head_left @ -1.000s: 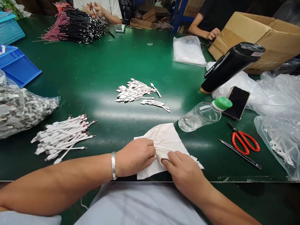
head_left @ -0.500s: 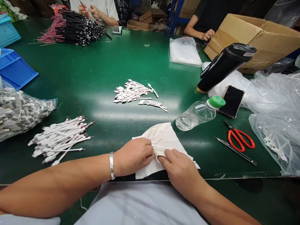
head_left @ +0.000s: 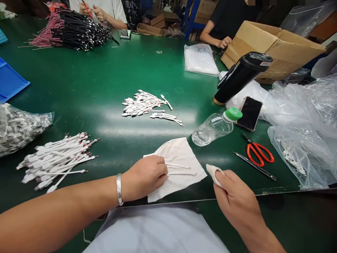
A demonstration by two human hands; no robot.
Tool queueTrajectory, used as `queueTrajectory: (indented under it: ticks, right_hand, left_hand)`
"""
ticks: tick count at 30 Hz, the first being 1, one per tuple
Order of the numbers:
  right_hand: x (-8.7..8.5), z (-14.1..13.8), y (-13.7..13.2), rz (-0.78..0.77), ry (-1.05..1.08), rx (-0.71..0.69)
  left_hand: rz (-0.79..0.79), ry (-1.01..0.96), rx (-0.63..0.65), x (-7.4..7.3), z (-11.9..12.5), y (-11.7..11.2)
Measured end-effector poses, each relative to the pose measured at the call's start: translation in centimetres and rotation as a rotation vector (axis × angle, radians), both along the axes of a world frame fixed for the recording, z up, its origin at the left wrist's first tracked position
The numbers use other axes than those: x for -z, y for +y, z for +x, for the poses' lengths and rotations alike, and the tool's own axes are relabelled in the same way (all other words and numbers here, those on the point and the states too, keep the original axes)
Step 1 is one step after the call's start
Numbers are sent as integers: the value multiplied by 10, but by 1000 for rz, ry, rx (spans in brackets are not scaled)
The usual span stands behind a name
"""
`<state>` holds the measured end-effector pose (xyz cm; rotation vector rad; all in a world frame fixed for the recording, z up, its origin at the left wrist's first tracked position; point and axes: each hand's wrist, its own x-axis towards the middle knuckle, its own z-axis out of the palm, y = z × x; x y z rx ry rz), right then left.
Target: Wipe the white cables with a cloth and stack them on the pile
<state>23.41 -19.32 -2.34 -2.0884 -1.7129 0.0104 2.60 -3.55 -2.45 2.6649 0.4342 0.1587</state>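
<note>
My left hand [head_left: 146, 177], closed, rests on a white cloth [head_left: 181, 151] at the table's near edge. From its fingers two thin white cables [head_left: 181, 174] stick out to the right over the cloth. My right hand [head_left: 237, 198] is closed around a small piece of white cloth [head_left: 212, 173], held just right of the larger one and apart from it. A pile of short white cables [head_left: 60, 156] with reddish wire ends lies to the left. Farther back in the middle is another pile of white cables [head_left: 143, 103].
Right of the cloth stand a clear bottle [head_left: 212, 130] and a black tumbler [head_left: 243, 75]. Nearby lie a phone [head_left: 249, 114], red-handled cutters [head_left: 259, 153], tweezers [head_left: 254, 166] and plastic bags [head_left: 292, 151]. A bag of connectors [head_left: 21, 128] is at left. Two people sit opposite.
My right hand has moved right, off the larger cloth, with the small cloth piece in it. The cable ends by my left hand are now uncovered. The view has shifted slightly rightward.
</note>
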Motion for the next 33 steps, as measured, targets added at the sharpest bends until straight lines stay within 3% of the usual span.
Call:
queueTrajectory:
  ticks: [6,11,22,27,30,33]
  right_hand:
    - [13,-11,1,-40,-57,-150]
    - [19,-22,11,34,-302,-227]
    - [-4,-5,18,103,-565,-410]
    - [-4,1,21,165,-413,-274]
    - [4,-3,21,116,-346,-372]
    - [8,-5,22,101,-416,-443]
  left_hand:
    - [3,17,3,0,0,1]
    - [24,-12,11,2,0,0]
    - [85,29,25,0,2,1]
    - [110,53,35,-2,1,0]
    - [113,63,42,-2,1,0]
    - [127,89,56,-3,1,0]
